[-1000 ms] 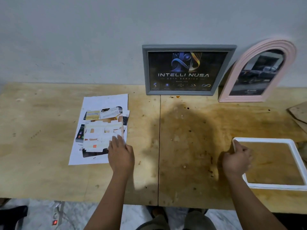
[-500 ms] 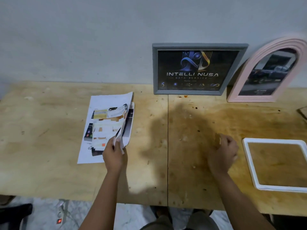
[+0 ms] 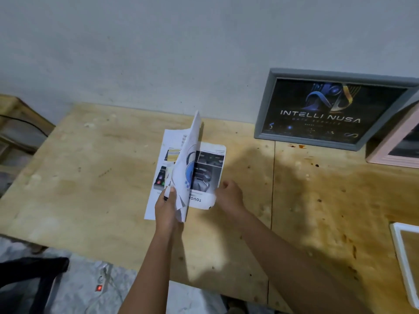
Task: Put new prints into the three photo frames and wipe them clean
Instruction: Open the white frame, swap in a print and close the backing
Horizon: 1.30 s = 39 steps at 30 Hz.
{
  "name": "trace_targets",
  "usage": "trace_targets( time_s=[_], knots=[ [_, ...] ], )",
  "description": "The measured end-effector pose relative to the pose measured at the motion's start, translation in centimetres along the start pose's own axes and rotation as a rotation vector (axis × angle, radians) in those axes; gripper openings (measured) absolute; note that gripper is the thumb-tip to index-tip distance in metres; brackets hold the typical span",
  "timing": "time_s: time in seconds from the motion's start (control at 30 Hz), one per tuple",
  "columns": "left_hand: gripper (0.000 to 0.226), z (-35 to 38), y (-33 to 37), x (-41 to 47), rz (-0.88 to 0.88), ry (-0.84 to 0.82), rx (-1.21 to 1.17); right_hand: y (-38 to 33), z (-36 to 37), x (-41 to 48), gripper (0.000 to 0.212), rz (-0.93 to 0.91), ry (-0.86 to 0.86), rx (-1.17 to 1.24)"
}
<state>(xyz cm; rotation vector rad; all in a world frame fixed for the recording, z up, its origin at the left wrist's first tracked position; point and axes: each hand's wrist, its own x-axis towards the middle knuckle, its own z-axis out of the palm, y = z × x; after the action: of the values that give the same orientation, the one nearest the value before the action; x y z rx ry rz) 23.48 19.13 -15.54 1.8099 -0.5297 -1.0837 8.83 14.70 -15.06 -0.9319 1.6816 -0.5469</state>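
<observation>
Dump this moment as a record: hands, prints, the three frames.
left hand: grips lifted sheet, which stands on edge above the pile
right hand: fingers curled at the right edge of dark print; grip unclear
pile of prints: flat on plywood table
grey frame: leans on wall, holds INTELLI NUSA print
pink arched frame: leans on wall right of grey frame, cut off by image edge
white frame: flat on table, lower right, no print in it
</observation>
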Motion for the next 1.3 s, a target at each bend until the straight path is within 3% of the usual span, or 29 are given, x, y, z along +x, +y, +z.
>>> trace_targets(
  time_s=[0.1,0.2,0.27,0.37,0.5,0.7,0.77,0.93,0.97,1.03,1.1,1.2,1.3],
  knots=[
    [0.023,0.0,0.2,-0.1,-0.042,-0.022,-0.081,-1.3,1.0,0.8,0.021,0.096,-0.002,0.058],
    [0.032,-0.1,-0.1,0.4,-0.044,-0.024,-0.096,-1.8,1.5,1.0,0.012,0.109,-0.059,0.041],
    [0.031,0.0,-0.1,0.4,0.002,-0.027,-0.054,-2.0,1.3,0.8,0.025,0.044,-0.092,0.027],
    [0.025,0.3,0.2,0.0,0.111,-0.021,0.000,-2.3,0.7,0.3,0.009,-0.102,-0.086,0.027],
    [0.026,1.0,0.1,-0.5,0.179,0.043,0.037,-2.1,-1.8,-0.1,0.009,-0.259,-0.005,0.011],
    [0.013,2.1,0.1,-1.9,0.364,-0.100,0.200,-1.7,-8.5,-1.5,0.041,-0.446,0.086,0.213],
    [0.026,2.6,-0.8,-2.0,0.422,-0.170,0.328,-1.7,-10.9,-2.0,0.041,-0.475,0.115,0.252],
    [0.111,3.3,-3.7,-1.9,0.515,-0.298,1.039,-1.0,-15.5,-3.1,0.036,-0.440,0.232,0.319],
    [0.118,3.3,-4.0,-1.8,0.514,-0.311,1.123,-0.7,-16.2,-3.5,0.035,-0.431,0.254,0.331],
    [0.110,3.6,-4.0,-2.2,0.496,-0.310,1.210,-0.2,-17.7,-4.3,0.031,-0.403,0.286,0.366],
    [0.094,4.1,-3.6,-2.7,0.465,-0.270,1.230,0.4,-19.2,-5.0,0.028,-0.369,0.300,0.418],
    [0.094,6.1,-1.9,-4.9,0.558,-0.252,1.113,2.0,-21.7,-6.2,0.028,-0.334,0.307,0.488],
    [0.095,10.0,1.3,-9.2,0.732,-0.494,0.758,3.0,-24.5,-7.3,0.028,-0.353,0.285,0.561]
  ],
)
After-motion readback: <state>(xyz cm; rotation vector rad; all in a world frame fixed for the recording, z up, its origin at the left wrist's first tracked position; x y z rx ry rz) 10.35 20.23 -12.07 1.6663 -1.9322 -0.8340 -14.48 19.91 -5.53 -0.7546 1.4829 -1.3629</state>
